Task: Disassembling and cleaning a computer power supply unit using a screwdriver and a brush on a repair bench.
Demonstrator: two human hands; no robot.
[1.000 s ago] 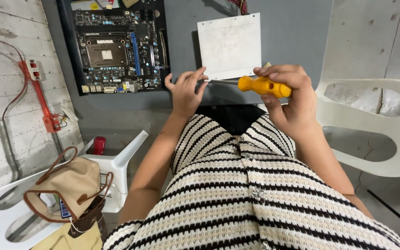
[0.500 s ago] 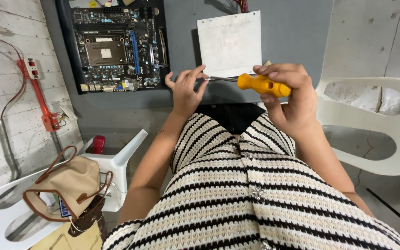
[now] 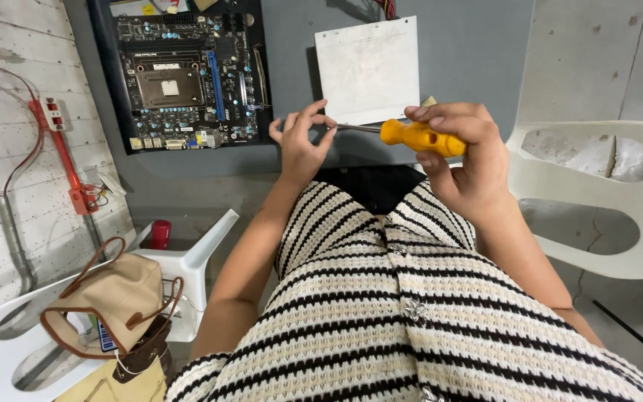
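Screwdriver (image 3: 411, 136): orange handle, thin shaft

Glossy orange plastic screwdriver handle (image 3: 420, 137) with a thin, shiny metal shaft (image 3: 357, 128). Matt grey table (image 3: 455, 67); smooth white plastic chair (image 3: 597, 186).

A black computer motherboard (image 3: 187, 78) lies on the grey table (image 3: 470, 67), with a white square panel (image 3: 368, 68) just beside it. White plastic chairs (image 3: 612, 201) stand on either side. A tan handbag (image 3: 113, 298) rests on the left chair, near a small red container (image 3: 160, 233). Red cabling (image 3: 61, 156) runs along the whitewashed brick wall (image 3: 1, 82).
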